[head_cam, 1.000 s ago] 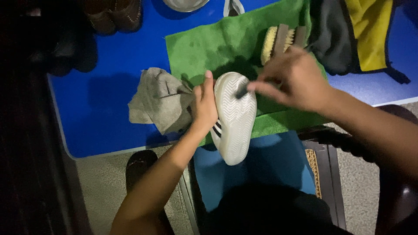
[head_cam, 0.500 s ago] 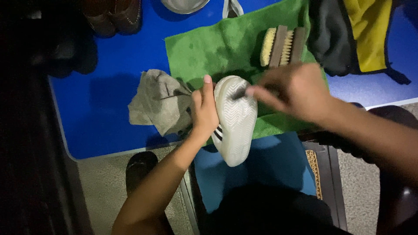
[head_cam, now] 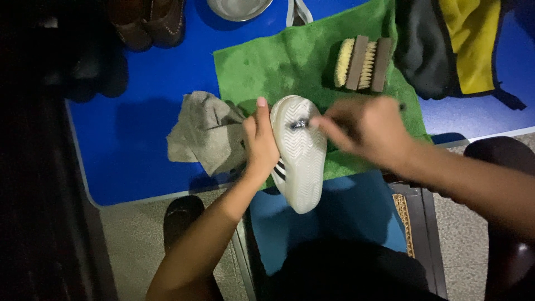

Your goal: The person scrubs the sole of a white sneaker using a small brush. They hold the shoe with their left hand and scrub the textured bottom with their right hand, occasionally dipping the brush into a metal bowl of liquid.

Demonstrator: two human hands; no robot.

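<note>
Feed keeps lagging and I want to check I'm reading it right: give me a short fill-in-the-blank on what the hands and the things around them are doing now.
1. The left hand holds a white shoe with its ____ turned up.
2. The right hand works a small brush at the sole near the ____ end.
3. A wooden scrub brush lies on the ____ towel.
4. A grey ____ lies crumpled left of the shoe.

Missing words: sole; toe; green; cloth

table: blue top (head_cam: pixel 139 150), pale edge
floor: grey speckled tiles (head_cam: pixel 131 239)
chair: dark wood, right (head_cam: pixel 501 223)
left side: deep shadow
light: dim, from above
</note>
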